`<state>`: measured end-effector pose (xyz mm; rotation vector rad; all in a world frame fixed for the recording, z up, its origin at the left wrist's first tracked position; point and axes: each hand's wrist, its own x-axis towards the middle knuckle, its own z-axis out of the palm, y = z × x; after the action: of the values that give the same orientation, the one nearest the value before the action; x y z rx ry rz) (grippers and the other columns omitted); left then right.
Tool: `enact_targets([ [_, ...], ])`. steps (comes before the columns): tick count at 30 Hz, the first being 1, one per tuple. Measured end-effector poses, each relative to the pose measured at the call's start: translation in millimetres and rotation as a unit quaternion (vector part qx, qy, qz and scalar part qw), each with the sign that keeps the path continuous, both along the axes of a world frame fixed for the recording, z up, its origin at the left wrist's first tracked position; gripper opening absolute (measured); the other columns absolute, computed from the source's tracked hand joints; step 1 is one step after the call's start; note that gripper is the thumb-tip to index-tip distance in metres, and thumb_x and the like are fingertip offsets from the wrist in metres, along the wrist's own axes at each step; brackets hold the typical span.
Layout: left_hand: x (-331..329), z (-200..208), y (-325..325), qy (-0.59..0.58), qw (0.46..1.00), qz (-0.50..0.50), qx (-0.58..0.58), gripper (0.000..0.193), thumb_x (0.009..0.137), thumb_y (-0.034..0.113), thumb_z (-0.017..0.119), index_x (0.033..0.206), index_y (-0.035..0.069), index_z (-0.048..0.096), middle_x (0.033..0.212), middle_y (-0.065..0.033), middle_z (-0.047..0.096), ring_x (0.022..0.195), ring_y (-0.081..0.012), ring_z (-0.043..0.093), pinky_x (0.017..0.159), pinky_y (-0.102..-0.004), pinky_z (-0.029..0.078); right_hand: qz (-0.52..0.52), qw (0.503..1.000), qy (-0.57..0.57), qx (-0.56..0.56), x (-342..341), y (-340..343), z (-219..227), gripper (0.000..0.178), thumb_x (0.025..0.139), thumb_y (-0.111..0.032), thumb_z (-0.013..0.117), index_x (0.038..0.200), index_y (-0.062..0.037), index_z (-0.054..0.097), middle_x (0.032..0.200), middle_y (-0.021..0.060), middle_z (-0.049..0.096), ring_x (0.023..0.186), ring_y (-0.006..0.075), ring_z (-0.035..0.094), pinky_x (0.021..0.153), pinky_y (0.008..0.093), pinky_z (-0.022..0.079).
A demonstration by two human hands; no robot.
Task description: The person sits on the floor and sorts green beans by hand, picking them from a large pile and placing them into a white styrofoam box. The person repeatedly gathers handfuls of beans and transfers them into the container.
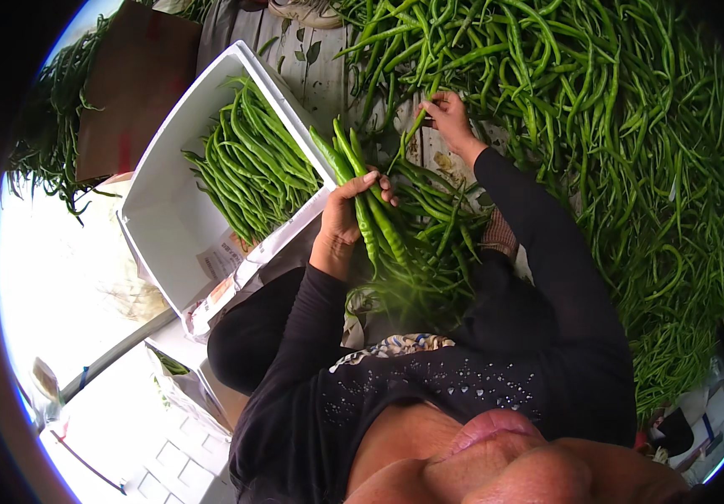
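Note:
My left hand (pixel 342 215) is closed round a small bunch of long green chili peppers (pixel 368 228), whose tips stick out above and below the fingers. Farther out and to the right, my right hand (pixel 452 124) pinches a single slim green chili pepper (pixel 413 133) near one end. Just left of the left hand stands a white foam box (pixel 158 210), tilted in view, with many green chili peppers (pixel 252 164) lying lengthwise inside it. Between my arms, a loose heap of chili peppers (pixel 433 273) lies by my legs.
A huge pile of green chili peppers (pixel 622 143) spreads over the far and right side. Wooden boards (pixel 324 76) show between pile and box. At the far left is a brown cardboard piece (pixel 139 88) beside more peppers (pixel 52 126). A shoe (pixel 307 12) appears at the top edge.

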<state>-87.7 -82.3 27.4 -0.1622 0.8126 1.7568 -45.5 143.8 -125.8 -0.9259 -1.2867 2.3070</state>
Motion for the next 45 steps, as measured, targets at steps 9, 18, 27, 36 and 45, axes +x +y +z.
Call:
enact_targets([
  [9, 8.1, -22.9, 17.6, -0.021, 0.990, -0.031, -0.133, 0.039, 0.086, 0.016, 0.060, 0.118, -0.005, 0.052, 0.105, -0.0165, 0.062, 0.079, -0.0220, 0.061, 0.072, -0.0354, 0.053, 0.144, 0.979, 0.045, -0.136, 108.0, -65.8, 68.8, 0.036, 0.095, -0.018, 0.054, 0.126, -0.0029, 0.044, 0.079, 0.0046, 0.055, 0.061, 0.0096, 0.051, 0.050, 0.0217, 0.042],
  [18, 15.4, -21.4, 13.3, 0.003, 0.997, -0.040, -0.067, 0.016, 0.079, 0.009, 0.057, 0.092, 0.001, 0.053, 0.086, -0.0109, 0.056, 0.087, -0.0268, 0.057, 0.081, -0.0392, 0.049, 0.179, 0.799, -0.125, 0.561, 93.7, -12.7, -2.7, 0.033, 0.090, -0.008, 0.056, 0.122, -0.0018, 0.051, 0.110, 0.0114, 0.058, 0.107, 0.0266, 0.054, 0.090, 0.0379, 0.044],
  [27, -6.8, 38.8, 14.6, 0.136, 0.972, -0.106, 0.158, 0.035, 0.063, 0.016, 0.065, 0.093, -0.001, 0.056, 0.067, -0.0099, 0.053, 0.067, -0.0238, 0.054, 0.070, -0.0406, 0.051, 0.212, 0.617, -0.154, 0.742, 73.9, 57.4, -31.8, 0.019, 0.087, -0.011, 0.058, 0.105, -0.0079, 0.060, 0.102, 0.0088, 0.055, 0.102, 0.0283, 0.051, 0.090, 0.0400, 0.043],
  [36, -5.3, 21.1, 11.2, 0.087, 0.987, -0.101, -0.091, 0.045, 0.073, 0.009, 0.060, 0.114, -0.008, 0.053, 0.083, -0.0136, 0.060, 0.074, -0.0244, 0.059, 0.073, -0.0371, 0.051, 0.025, 0.972, 0.194, 0.129, 103.3, 14.7, 106.5, 0.025, 0.100, -0.016, 0.044, 0.118, -0.0006, 0.052, 0.099, 0.0075, 0.060, 0.089, 0.0125, 0.058, 0.077, 0.0271, 0.051],
  [45, -4.0, 31.1, 5.4, 0.126, 0.984, -0.110, -0.062, 0.051, 0.070, 0.008, 0.060, 0.116, -0.012, 0.050, 0.083, -0.0144, 0.060, 0.071, -0.0235, 0.058, 0.071, -0.0364, 0.050, 0.353, 0.920, 0.040, -0.164, 127.3, 17.0, 61.0, 0.034, 0.100, -0.027, 0.045, 0.120, 0.0001, 0.053, 0.102, 0.0085, 0.061, 0.097, 0.0155, 0.060, 0.081, 0.0310, 0.050],
])
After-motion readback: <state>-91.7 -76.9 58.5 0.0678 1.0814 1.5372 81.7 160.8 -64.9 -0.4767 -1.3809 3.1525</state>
